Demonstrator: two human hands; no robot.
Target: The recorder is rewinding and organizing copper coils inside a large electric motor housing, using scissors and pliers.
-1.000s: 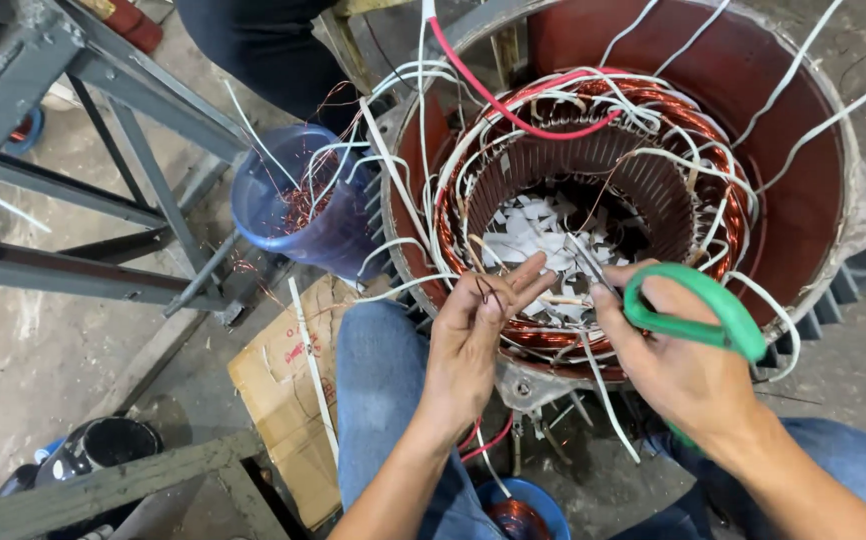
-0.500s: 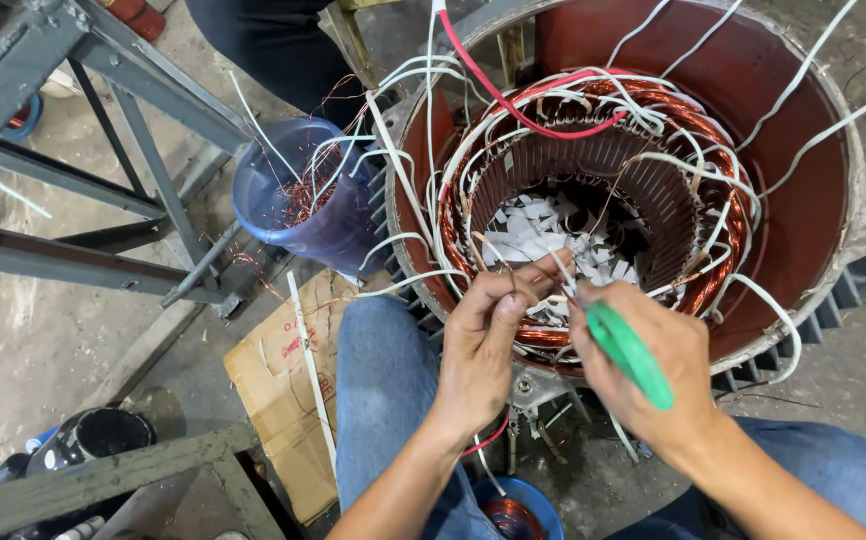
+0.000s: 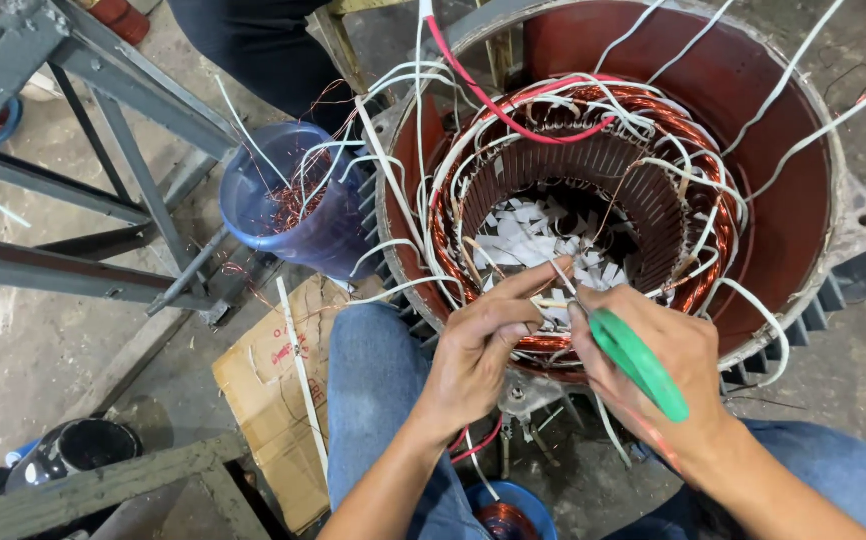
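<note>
A large red motor housing point(image 3: 783, 230) lies open before me, with copper windings point(image 3: 713, 250) round its bore and many white-sleeved leads point(image 3: 423, 250) trailing out. White paper scraps point(image 3: 533, 240) lie in the bore. My left hand point(image 3: 478, 350) pinches a thin wire end point(image 3: 550, 300) at the near rim of the windings. My right hand point(image 3: 668, 370) grips green-handled scissors point(image 3: 638, 362), blades pointing up-left at that wire, close to my left fingertips. A red lead point(image 3: 478, 90) curves across the top of the coils.
A blue plastic tub point(image 3: 288, 205) with copper wire scraps stands left of the motor. A grey metal frame point(image 3: 83, 150) fills the left. Cardboard point(image 3: 273, 400) lies on the floor by my knee. A black can point(image 3: 73, 450) sits bottom left, a blue container point(image 3: 508, 505) below my hands. Another person's dark-clothed legs point(image 3: 263, 50) stand behind the tub.
My right hand has turned the scissors so the green handle lies along the palm and the blades meet the wire. Both hands have drawn closer together at the rim.
</note>
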